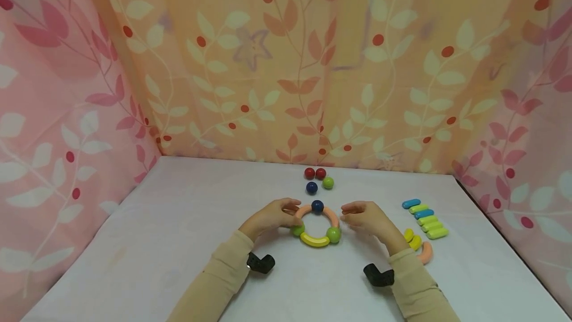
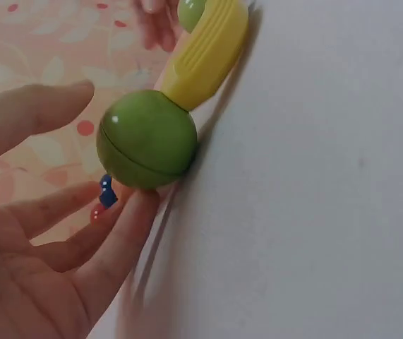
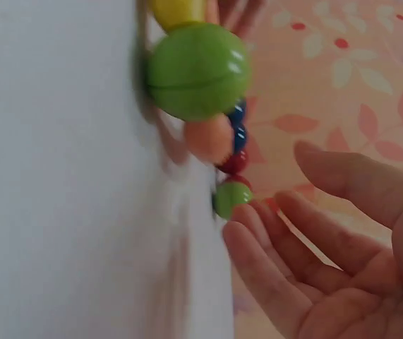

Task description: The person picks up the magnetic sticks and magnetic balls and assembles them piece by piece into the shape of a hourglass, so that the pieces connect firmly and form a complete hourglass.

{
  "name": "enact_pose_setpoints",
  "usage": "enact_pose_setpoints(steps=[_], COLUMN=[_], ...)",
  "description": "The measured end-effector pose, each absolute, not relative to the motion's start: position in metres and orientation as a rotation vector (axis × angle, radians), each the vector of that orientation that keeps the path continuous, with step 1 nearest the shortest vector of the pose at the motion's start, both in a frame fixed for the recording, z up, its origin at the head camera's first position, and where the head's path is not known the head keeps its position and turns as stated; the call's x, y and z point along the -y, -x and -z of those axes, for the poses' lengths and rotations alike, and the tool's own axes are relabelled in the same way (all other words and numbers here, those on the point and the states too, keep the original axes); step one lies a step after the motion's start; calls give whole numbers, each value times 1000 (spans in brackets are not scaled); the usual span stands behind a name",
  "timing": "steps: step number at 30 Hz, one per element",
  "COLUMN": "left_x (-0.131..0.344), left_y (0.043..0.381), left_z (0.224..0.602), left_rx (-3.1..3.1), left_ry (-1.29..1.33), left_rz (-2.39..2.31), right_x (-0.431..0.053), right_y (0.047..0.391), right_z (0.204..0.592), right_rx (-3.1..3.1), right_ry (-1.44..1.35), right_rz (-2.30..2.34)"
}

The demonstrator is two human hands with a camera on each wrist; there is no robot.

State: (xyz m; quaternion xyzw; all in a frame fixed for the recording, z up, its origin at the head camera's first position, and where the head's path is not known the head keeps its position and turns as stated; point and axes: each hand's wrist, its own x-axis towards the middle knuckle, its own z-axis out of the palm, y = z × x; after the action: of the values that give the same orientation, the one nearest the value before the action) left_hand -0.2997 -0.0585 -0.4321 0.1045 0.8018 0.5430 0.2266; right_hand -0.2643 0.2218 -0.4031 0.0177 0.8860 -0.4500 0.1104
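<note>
A ring of curved pieces and balls lies on the white table. At its far side sits a dark blue ball (image 1: pixel 317 206) between two peach curved pieces (image 1: pixel 331 216). A yellow curved piece (image 1: pixel 315 240) joins two green balls (image 1: pixel 333 234) at the near side. My left hand (image 1: pixel 278 215) is at the ring's left edge; in the left wrist view its thumb stands off the left green ball (image 2: pixel 147 139), with a fingertip right at the ball's underside. To the right of the ring, my right hand (image 1: pixel 368 217) has loosely bent fingers and holds nothing.
Beyond the ring lie two red balls (image 1: pixel 310 173), a blue ball (image 1: pixel 312 188) and a green ball (image 1: pixel 328 183). At right, several blue and green bars (image 1: pixel 424 213) form a row, with yellow pieces (image 1: pixel 415 242) and a peach piece (image 1: pixel 426 253) near the right forearm. Patterned cloth encloses the table.
</note>
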Motion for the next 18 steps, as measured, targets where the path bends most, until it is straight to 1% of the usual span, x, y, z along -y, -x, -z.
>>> enact_pose_setpoints(steps=[8,18], left_x=[58,53], left_y=[302,302], left_z=[441,443], left_rx=[-2161,-2222], left_ry=[-207,-89], left_rz=[-1613,-1630], right_x=[-260,-318], right_y=[260,238], right_z=[381,375], right_rx=[-2539,-2588], right_ry=[-187,-332], right_rz=[1599,1493])
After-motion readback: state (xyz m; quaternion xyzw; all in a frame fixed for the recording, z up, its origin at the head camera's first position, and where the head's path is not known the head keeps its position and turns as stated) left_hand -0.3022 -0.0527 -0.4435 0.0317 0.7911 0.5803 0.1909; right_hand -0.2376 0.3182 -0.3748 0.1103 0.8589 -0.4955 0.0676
